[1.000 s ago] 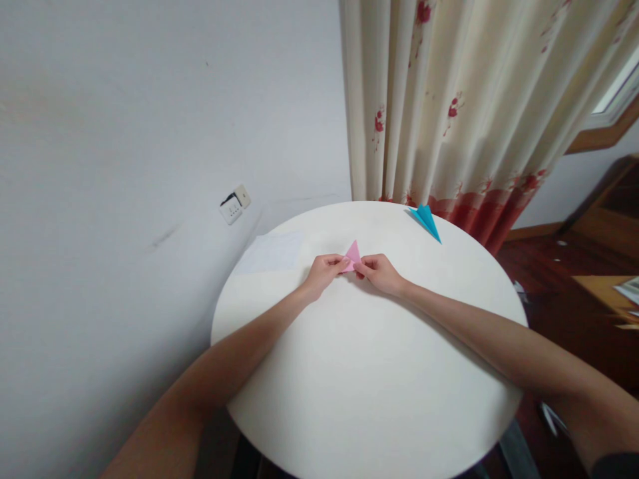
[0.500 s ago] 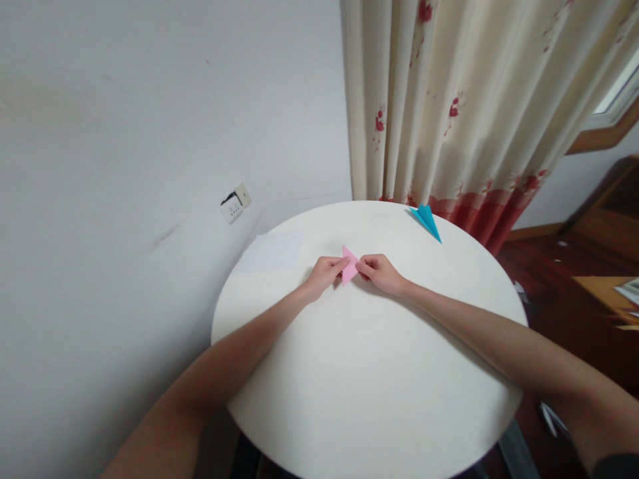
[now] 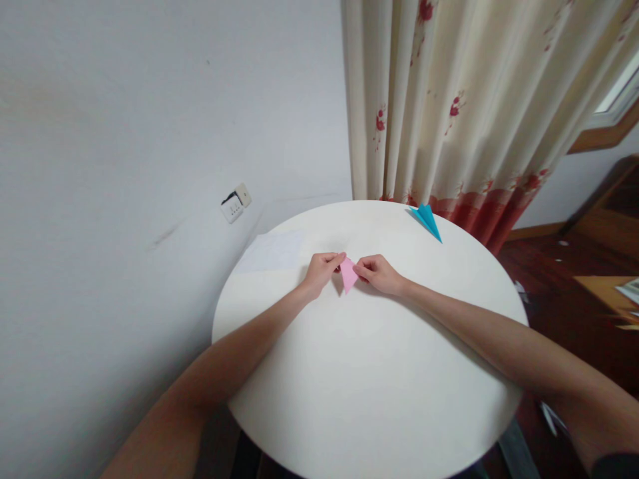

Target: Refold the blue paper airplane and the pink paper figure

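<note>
A small folded piece of pink paper (image 3: pixel 348 275) is pinched between my two hands, a little above the white round table (image 3: pixel 369 372). One of its points hangs down toward me. My left hand (image 3: pixel 323 269) is closed on its upper left corner, thumb on top. On the right edge, the fingertips of my right hand (image 3: pixel 377 273) grip the paper. The fingers under the paper are partly hidden.
A blue paper plane (image 3: pixel 426 223) lies near the table's far right edge. A white sheet (image 3: pixel 272 251) rests at the far left. Beyond the table are a wall with a socket (image 3: pixel 232 209) and a floral curtain (image 3: pixel 449 133).
The pink paper has turned, its lower point now reaching further down. My left hand has shifted its grip up to the top corner, while my right hand has stayed nearly in place.
</note>
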`<action>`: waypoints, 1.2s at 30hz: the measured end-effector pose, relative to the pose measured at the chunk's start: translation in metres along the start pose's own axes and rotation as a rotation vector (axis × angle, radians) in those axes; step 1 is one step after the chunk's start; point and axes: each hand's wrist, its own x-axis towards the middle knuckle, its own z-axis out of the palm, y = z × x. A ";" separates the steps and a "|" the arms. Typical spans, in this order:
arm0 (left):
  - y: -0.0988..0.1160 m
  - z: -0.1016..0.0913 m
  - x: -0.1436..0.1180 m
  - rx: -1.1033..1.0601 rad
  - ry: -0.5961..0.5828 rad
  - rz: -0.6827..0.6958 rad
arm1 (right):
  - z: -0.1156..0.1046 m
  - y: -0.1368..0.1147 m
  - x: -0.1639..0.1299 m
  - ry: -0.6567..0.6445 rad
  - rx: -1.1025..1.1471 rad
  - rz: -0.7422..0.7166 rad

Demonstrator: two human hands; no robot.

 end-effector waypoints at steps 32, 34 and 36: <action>0.003 0.007 -0.008 0.125 -0.204 -0.052 | -0.003 0.011 0.009 0.492 0.145 0.087; 0.002 0.007 -0.007 0.136 -0.198 -0.047 | -0.005 0.012 0.009 0.503 0.176 0.107; 0.000 0.006 -0.006 0.136 -0.186 -0.037 | -0.008 0.014 0.010 0.533 0.198 0.128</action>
